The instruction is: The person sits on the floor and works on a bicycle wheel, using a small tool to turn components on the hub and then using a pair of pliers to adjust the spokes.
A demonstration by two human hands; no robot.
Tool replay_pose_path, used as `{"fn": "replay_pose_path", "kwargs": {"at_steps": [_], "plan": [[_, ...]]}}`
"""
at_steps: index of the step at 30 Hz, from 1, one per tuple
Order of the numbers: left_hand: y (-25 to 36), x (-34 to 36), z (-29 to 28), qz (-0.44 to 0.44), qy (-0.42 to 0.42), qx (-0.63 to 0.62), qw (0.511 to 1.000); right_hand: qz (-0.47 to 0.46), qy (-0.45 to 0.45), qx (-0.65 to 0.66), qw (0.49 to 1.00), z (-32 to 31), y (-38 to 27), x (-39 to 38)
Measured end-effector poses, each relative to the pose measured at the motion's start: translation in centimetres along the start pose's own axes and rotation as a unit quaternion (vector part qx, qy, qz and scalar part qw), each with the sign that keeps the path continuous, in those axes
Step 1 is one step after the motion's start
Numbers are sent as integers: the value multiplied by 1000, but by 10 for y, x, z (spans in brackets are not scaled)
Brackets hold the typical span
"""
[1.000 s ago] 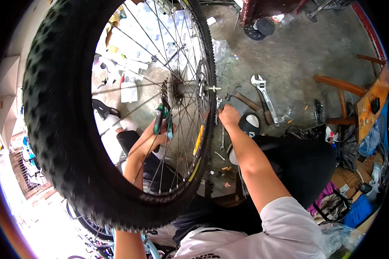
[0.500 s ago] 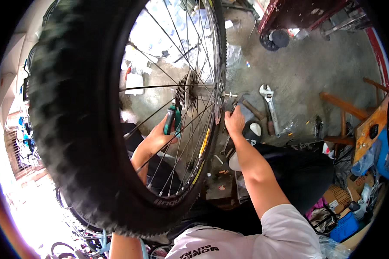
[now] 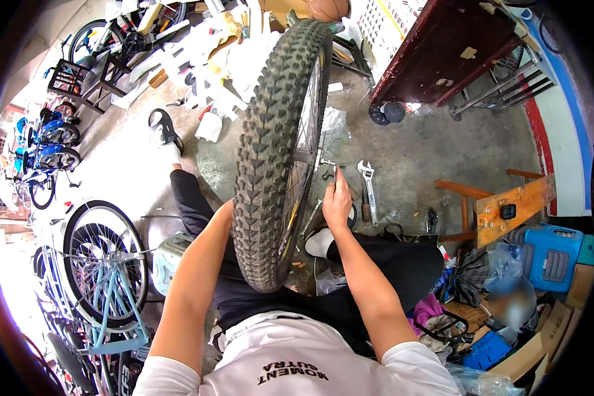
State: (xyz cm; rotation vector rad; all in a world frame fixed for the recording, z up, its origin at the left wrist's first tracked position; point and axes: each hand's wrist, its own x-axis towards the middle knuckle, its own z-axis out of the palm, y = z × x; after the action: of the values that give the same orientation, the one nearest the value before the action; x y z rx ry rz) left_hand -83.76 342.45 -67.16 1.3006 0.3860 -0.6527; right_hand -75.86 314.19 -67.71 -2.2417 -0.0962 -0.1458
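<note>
A bicycle wheel with a thick knobby black tire (image 3: 264,145) stands on edge before me, turned so that its tread faces me. Its axle end (image 3: 328,162) juts out on the right side, just beyond the tip of my right hand (image 3: 337,201). That hand's fingers are curled together, and whatever they hold is too small to make out. My left forearm (image 3: 195,264) runs behind the tire at the wrist, so the tire hides the fingers and anything in them. On the floor right of the wheel lies an adjustable wrench (image 3: 369,193), beside a hammer handle (image 3: 365,203); another wrench (image 3: 309,221) lies near my shoe.
A dark red cabinet (image 3: 442,49) is at the far right. A wooden stool (image 3: 515,208) lies near a blue case (image 3: 551,257) and boxes. On the left stand a light-blue bicycle (image 3: 112,290) and a dark chair (image 3: 89,82). White scraps (image 3: 244,66) litter the back floor.
The view has shifted and the wheel has turned from its spokes showing to its tread. My left hand, earlier seen through the spokes with a green-and-black handled tool, is now hidden.
</note>
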Motion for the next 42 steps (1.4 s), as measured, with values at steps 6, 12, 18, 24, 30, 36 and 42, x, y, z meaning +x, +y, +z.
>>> {"fn": "replay_pose_path", "kwargs": {"at_steps": [6, 12, 18, 24, 30, 36, 42], "plan": [[-16, -7, 7, 41, -12, -101, 994, -44, -3, -12, 999, 3, -2, -1], [-21, 9, -21, 44, 64, 303, 950, -37, -16, 10, 999, 14, -14, 2], [8, 1, 20, 52, 104, 235, 965, -15, -26, -10, 1000, 11, 0, 3], [27, -13, 25, 10, 105, 155, 982, -16, -2, -12, 1000, 16, -9, 0], [21, -6, 23, 0, 119, 195, 973, 52, -30, -3, 998, 22, -13, 2], [4, 10, 6, -38, 85, 135, 986, 72, -33, 61, 995, 35, -1, 4], [27, -1, 29, -32, 94, 128, 987, 134, -61, 102, 984, 17, -20, 7]]}}
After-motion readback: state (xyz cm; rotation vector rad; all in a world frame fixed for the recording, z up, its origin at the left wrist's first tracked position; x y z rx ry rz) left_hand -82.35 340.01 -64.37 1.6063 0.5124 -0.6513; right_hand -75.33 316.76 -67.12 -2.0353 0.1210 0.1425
